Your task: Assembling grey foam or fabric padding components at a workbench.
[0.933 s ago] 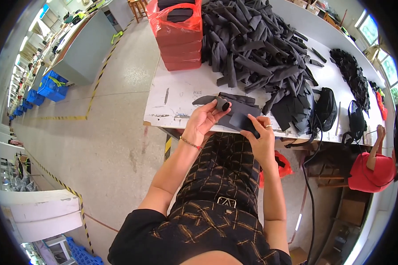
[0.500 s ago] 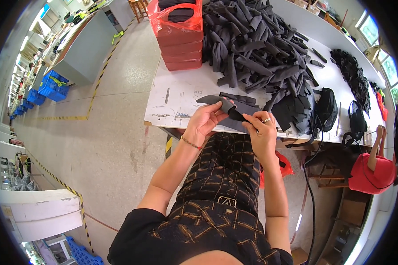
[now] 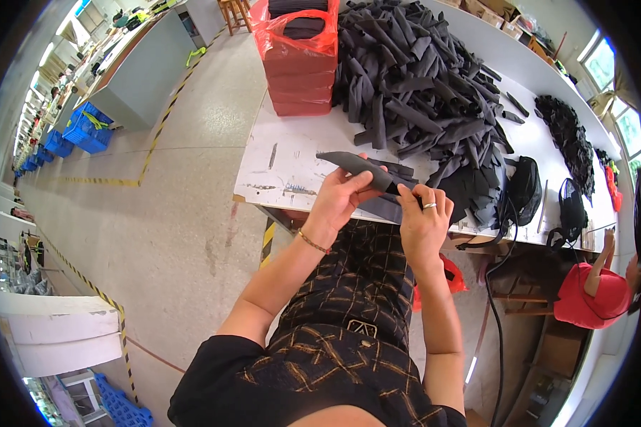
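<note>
Above the front edge of the white table, a curved dark grey fabric piece [image 3: 349,166] is stretched between my hands. My left hand [image 3: 340,198] grips its middle, thumb on top and fingers behind, with the pointed end sticking out to the left. My right hand [image 3: 424,219] is closed on the right end, its fingertips pinching the edge; the exact grip is partly hidden. Beneath and behind the hands lie flat dark fabric pieces [image 3: 383,208] on the table. A large heap of similar pieces [image 3: 406,92] rises beyond.
A red plastic bag [image 3: 299,78] packed with stacked dark pieces stands left of the heap on the table [image 3: 260,153]. Black mesh bundles [image 3: 524,183] lie to the right. A person in red [image 3: 595,295] sits at the far right, near a hanging black cable [image 3: 493,313].
My left thumb has moved onto the top of the fabric piece, which looks flatter and less rolled open. My right fingers have curled tighter at its right end. The view has shifted slightly.
</note>
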`<state>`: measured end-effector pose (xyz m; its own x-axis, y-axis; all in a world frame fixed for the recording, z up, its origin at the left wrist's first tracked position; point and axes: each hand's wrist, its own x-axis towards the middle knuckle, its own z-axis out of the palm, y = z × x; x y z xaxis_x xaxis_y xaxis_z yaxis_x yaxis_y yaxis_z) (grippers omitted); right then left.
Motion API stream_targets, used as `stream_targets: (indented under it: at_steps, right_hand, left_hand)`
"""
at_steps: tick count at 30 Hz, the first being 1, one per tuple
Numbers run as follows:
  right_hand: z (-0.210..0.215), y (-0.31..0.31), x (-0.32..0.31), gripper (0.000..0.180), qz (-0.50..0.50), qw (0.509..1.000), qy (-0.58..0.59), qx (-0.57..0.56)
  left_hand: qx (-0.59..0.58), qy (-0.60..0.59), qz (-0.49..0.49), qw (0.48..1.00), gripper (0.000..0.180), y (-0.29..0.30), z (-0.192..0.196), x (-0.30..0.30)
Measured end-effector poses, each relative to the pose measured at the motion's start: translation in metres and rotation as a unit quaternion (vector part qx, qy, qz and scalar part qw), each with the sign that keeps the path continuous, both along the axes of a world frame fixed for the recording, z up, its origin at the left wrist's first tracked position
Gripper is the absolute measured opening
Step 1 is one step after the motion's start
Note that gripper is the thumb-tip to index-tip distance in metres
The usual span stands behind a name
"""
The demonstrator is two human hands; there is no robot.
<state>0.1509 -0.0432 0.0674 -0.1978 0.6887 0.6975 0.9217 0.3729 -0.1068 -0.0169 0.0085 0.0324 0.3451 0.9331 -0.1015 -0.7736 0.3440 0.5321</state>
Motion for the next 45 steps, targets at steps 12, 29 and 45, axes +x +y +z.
stream_targets:
  at_steps: [12, 29, 45]
  right_hand:
    - [-0.019, -0.018, -0.038, 0.041, 0.054, 0.976, 0.200, -0.075]
    - [-0.017, -0.011, -0.010, 0.028, 0.143, 0.954, 0.177, -0.195]
    - [-0.025, -0.005, 0.007, 0.012, 0.181, 0.959, 0.178, -0.126]
  left_hand:
    - [0.058, 0.007, 0.054, 0.997, 0.029, -0.009, 0.007, 0.028]
    - [0.065, -0.029, 0.036, 0.997, 0.028, -0.026, -0.012, 0.052]
    - [0.052, -0.067, 0.101, 0.991, 0.034, -0.015, 0.001, 0.043]
